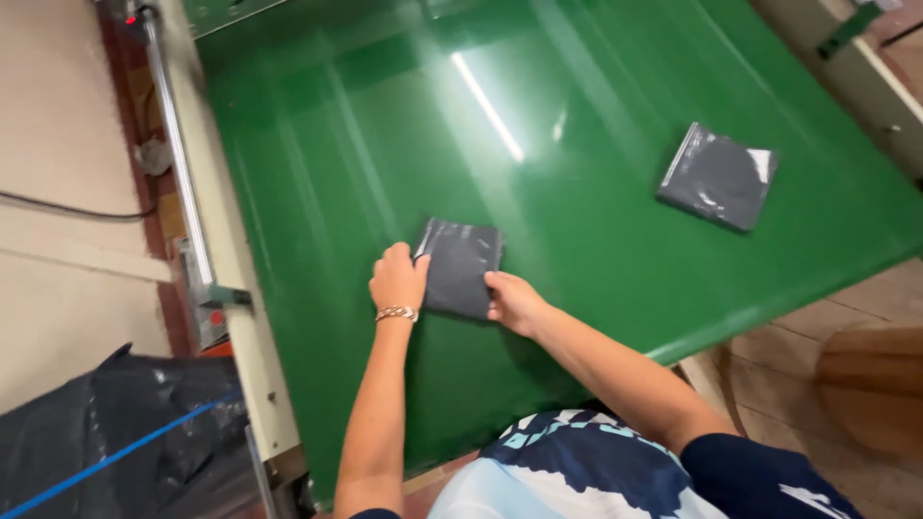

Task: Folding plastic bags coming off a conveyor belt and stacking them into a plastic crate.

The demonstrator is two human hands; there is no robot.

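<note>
Both hands pinch the dark bagged packet (460,266) near the green table's (385,144) front edge: left hand (397,281) and right hand (512,300) gripping opposite sides (looks light, floppy, slippery film; edges seem safest).

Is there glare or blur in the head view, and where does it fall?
In the head view, a bright streak of glare crosses the green table; the dark packet between the left hand and right hand shows faint sheen, the far packet stronger white reflections; the edges look slightly soft.
</note>
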